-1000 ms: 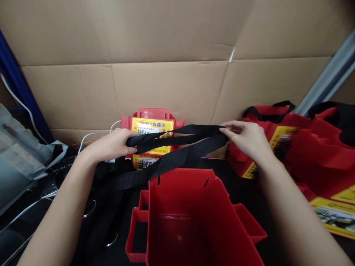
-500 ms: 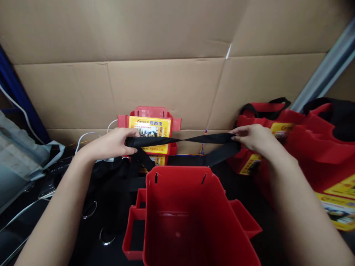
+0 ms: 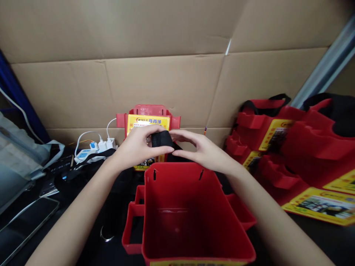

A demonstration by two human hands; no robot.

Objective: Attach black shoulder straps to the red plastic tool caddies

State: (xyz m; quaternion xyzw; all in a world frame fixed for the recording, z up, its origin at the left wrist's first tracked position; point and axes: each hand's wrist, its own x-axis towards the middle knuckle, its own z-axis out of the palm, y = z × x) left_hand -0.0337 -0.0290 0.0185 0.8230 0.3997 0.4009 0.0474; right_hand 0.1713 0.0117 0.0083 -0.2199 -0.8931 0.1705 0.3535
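Observation:
A folded black webbing strap (image 3: 162,140) is held up above the back rim of a red plastic tool bucket (image 3: 177,192). My left hand (image 3: 141,144) closes round it, thumb below and fingers above. From the other side my right hand (image 3: 194,146) grips the strap's edge between thumb and fingertips, its palm hollow. The bucket stands upright in front of me with nothing visible inside; two slots show in its back wall and side pockets stick out left and right. The strap's tail behind my hands is mostly hidden.
Behind my hands a red bucket with a yellow label (image 3: 151,120) leans by the cardboard wall (image 3: 166,85). More labelled red buckets (image 3: 313,140) with black straps stand at right. At left lie a power strip (image 3: 83,154), a phone (image 3: 27,229) and a metal ring (image 3: 107,234).
My hands have come together from far apart, and the strap stretched between them is now folded into a short bundle. The view has shifted slightly.

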